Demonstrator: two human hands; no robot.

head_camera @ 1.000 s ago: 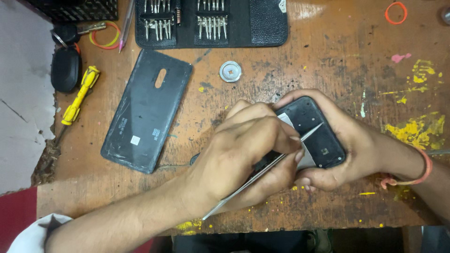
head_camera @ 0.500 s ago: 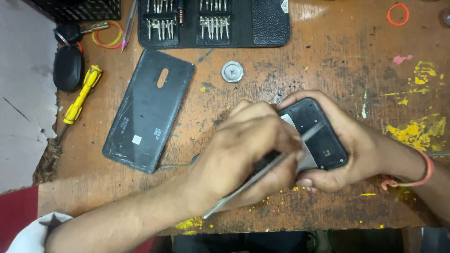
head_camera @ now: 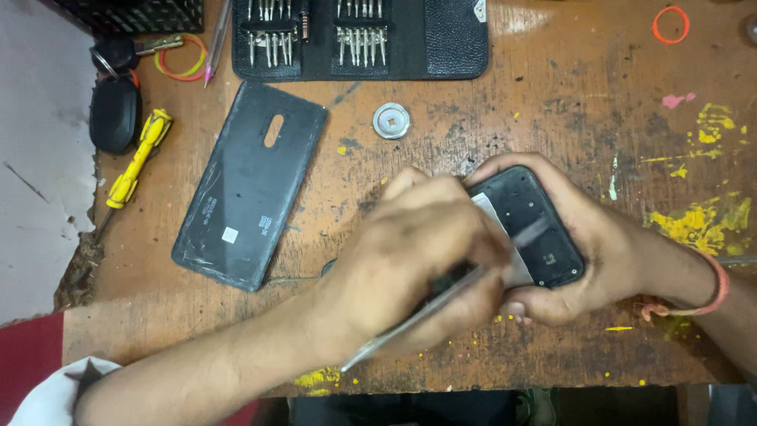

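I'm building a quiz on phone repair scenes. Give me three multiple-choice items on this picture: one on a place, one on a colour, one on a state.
1. Where does the detached back cover lie?
A. left of the hands
B. on the bit case
C. under the phone

2. What colour is the small screwdriver by the table's left edge?
A. red
B. yellow
C. blue

3. How is the opened phone held?
A. flat on the table, untouched
B. gripped in the right hand
C. standing on its end

Answers:
1. A: it rests on the wooden table, apart from both hands.
2. B: its handle is yellow.
3. B: the right hand wraps round it while the left hand works a thin metal tool on it.
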